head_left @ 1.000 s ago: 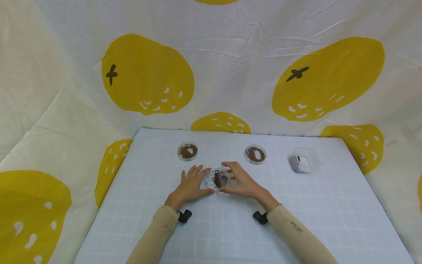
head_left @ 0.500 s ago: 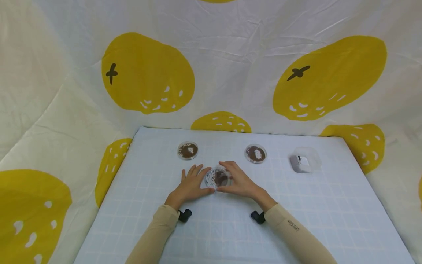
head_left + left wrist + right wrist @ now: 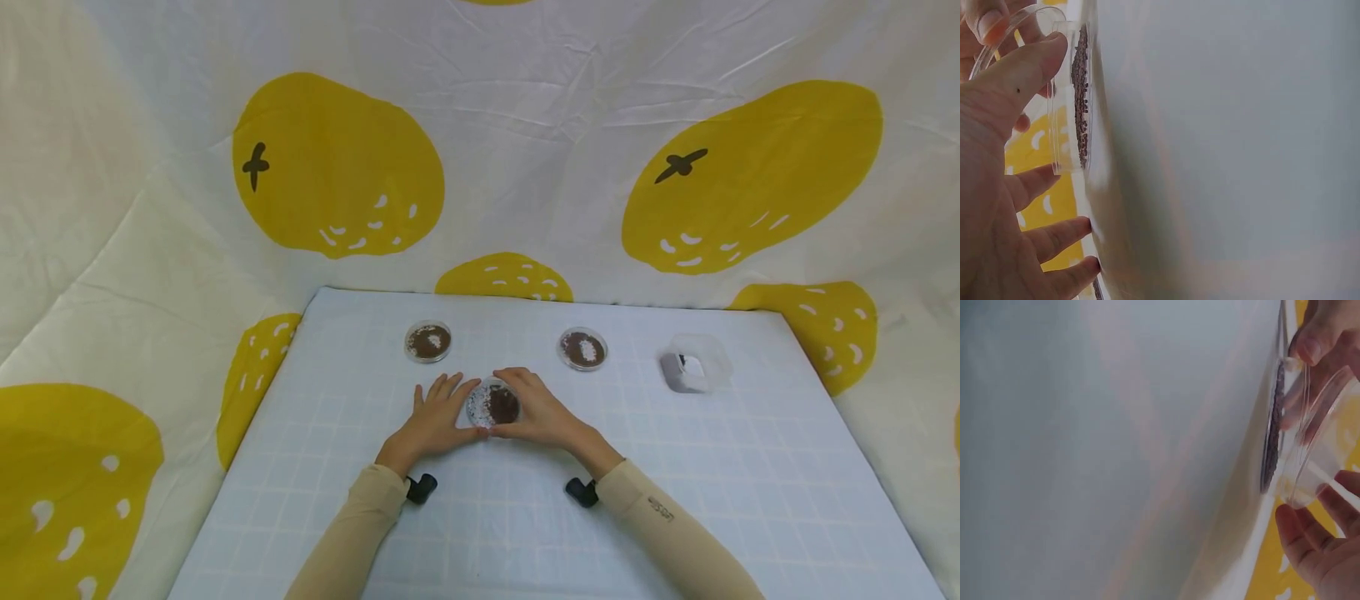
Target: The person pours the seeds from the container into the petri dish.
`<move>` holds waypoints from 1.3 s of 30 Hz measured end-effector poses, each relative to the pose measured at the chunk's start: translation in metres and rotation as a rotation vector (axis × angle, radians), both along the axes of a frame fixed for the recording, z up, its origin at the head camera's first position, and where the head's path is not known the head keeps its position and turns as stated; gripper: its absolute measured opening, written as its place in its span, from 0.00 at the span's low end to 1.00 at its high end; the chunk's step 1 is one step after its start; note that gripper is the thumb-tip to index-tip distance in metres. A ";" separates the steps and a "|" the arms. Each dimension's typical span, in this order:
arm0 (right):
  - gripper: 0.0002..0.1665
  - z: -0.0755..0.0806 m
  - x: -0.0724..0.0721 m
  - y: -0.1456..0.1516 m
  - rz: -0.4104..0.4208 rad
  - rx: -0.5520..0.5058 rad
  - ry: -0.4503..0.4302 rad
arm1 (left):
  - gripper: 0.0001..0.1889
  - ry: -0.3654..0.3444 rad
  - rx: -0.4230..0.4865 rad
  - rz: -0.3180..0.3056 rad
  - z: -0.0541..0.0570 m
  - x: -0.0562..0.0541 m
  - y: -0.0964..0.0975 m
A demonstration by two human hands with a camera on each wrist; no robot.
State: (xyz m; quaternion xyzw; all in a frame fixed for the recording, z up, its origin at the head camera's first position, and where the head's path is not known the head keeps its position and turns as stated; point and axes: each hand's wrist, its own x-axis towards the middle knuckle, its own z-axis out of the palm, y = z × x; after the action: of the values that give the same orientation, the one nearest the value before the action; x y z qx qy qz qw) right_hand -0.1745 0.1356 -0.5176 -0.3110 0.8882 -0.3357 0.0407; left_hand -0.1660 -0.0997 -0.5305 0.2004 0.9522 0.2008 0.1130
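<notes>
My left hand (image 3: 427, 423) holds a clear petri dish (image 3: 491, 405) at its left side, thumb near the front and index finger behind. Its other fingers are spread, with some tips at the cloth in the left wrist view. White bits lie on the left of the dish and dark brown granules on the right; the granules (image 3: 1081, 103) show side-on through the wall. Gripped by my right hand (image 3: 543, 417), a clear round lid (image 3: 1320, 434) stands tilted over the dish, its lower edge close to the dish rim. Whether the two touch is unclear.
Two petri dishes with brown and white contents stand behind, one at left (image 3: 427, 342) and one at right (image 3: 582, 349). Farther right is a clear plastic tub (image 3: 693, 364) with something grey inside. Yellow-patterned cloth (image 3: 525, 167) hangs behind the table.
My right hand has moved slightly left and brought the clear lid down over the dish, from a steeper tilt at the right. My left hand has stayed on the dish.
</notes>
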 end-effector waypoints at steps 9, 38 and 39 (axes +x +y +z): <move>0.56 0.003 -0.001 -0.007 0.007 0.066 0.005 | 0.50 -0.001 -0.006 0.002 0.005 0.001 0.001; 0.56 0.004 -0.005 -0.022 0.034 0.292 0.131 | 0.54 -0.011 -0.011 -0.028 0.005 -0.001 -0.004; 0.55 0.004 -0.005 -0.022 0.035 0.291 0.131 | 0.54 -0.011 -0.013 -0.028 0.006 -0.001 -0.004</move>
State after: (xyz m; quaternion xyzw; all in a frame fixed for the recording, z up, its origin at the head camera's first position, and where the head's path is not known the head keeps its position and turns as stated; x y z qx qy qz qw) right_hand -0.1796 0.1134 -0.5133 -0.3387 0.9225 -0.1819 0.0330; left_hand -0.1670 -0.1040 -0.5248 0.2118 0.9499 0.1944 0.1224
